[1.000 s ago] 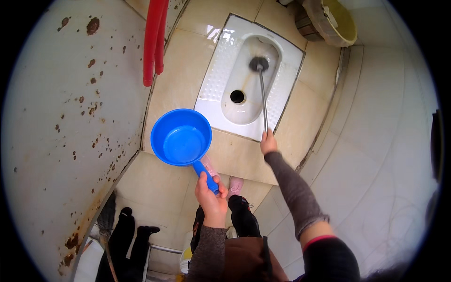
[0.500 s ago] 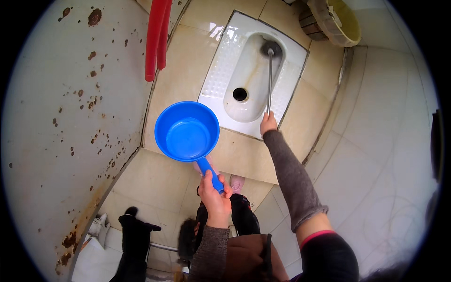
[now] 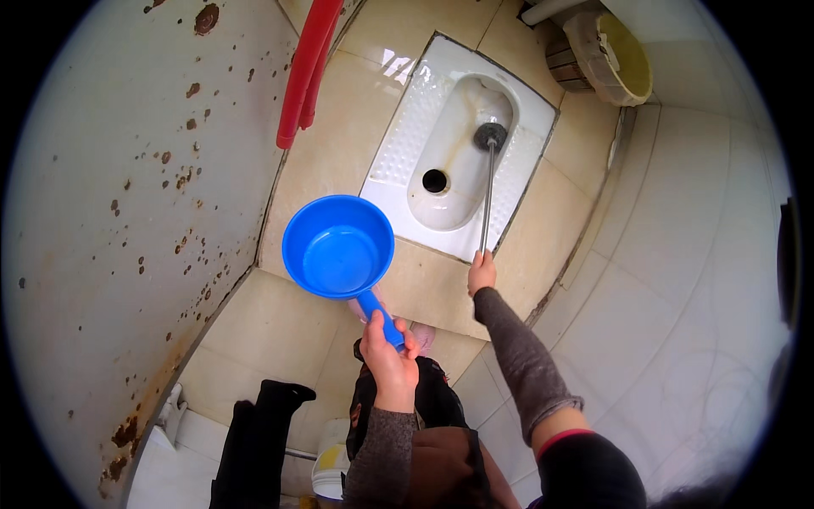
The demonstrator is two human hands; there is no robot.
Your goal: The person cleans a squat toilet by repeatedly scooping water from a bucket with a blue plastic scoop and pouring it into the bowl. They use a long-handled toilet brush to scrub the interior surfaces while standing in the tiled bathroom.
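My left hand (image 3: 391, 356) is closed round the handle of a blue plastic dipper (image 3: 339, 248), held low over the floor; its bowl faces up. A little water seems to lie in the bowl, though I cannot be sure. With my right hand (image 3: 482, 273) I grip the metal handle of a toilet brush (image 3: 489, 191). The brush's dark round head rests against the right inner wall of the white squat toilet (image 3: 392, 174). Left of the head, a yellowish stain runs down the basin toward the dark drain hole (image 3: 434, 181).
Red pipes (image 3: 307, 76) hang at the upper left beside a rust-spotted panel (image 3: 110, 254). A lined yellow bin (image 3: 627, 59) stands at the far right corner. White tiled wall (image 3: 678, 237) bounds the right. Near my legs are a black boot-shaped thing (image 3: 259, 441) and a white bucket (image 3: 329, 475).
The brush head has come nearer, from the basin's far end down along its right side, as my right hand pulled back. The dipper stays almost in place.
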